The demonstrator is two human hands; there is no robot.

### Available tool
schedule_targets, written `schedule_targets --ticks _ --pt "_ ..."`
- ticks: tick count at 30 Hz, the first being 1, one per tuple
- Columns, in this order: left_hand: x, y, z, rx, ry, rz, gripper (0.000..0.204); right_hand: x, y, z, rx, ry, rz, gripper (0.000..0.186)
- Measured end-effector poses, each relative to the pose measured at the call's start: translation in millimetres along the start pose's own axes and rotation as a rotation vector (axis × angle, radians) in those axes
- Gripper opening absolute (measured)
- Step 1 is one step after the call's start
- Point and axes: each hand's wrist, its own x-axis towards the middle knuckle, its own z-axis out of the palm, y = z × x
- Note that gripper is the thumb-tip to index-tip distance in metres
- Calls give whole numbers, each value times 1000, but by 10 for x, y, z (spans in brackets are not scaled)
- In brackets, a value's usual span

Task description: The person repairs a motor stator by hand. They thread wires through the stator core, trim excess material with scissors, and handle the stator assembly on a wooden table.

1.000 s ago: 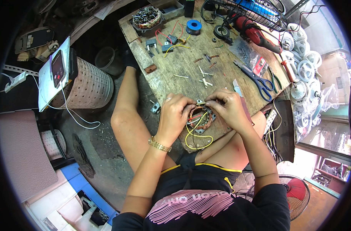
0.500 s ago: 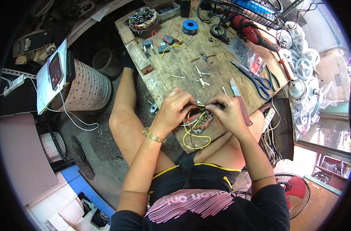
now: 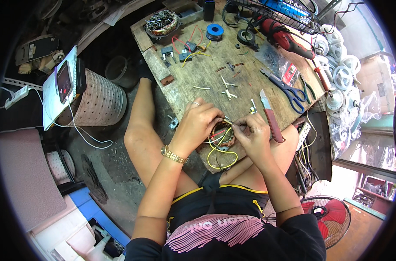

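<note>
In the head view, a worn wooden table [image 3: 206, 74] with a scarred plank top runs from the middle of the picture toward 1 o'clock. At its near edge, just below centre, lies a small round motor stator [image 3: 219, 137] wound with copper coils; its flat face is turned up, so it shows no clear long axis. Yellow wires [image 3: 219, 158] loop from it toward 6 o'clock, over the table edge.

The left hand [image 3: 198, 126], with a ring and a gold bracelet, curls over the stator's 9 o'clock side, its fingertips pressed together on a thin lead. The right hand [image 3: 252, 135] meets it from 3 o'clock, thumb and forefinger pinching the same fine wire above the coils. The hands hide much of the stator.

Just at 2 o'clock from the right hand lies a red-handled utility knife [image 3: 269, 119], its long axis running from 12 to 6. Further toward 2 o'clock lie blue-handled scissors [image 3: 287, 87]. White sleeve pieces [image 3: 226, 89] are scattered at 12 o'clock. A second stator [image 3: 162, 21] and a blue wire spool [image 3: 215, 30] sit at the far end.
</note>
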Motion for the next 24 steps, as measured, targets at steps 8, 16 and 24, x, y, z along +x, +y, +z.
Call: schedule_targets --ticks 8,16,24 --pt "47 -94 67 -51 -20 21 9 -27 3 45 77 31 98 14" --pt "36 -208 80 -159 -21 70 12 48 70 -20 17 -9 -31 13" --pt "55 -179 -91 -140 102 -12 10 521 114 -89 124 -47 89 13"
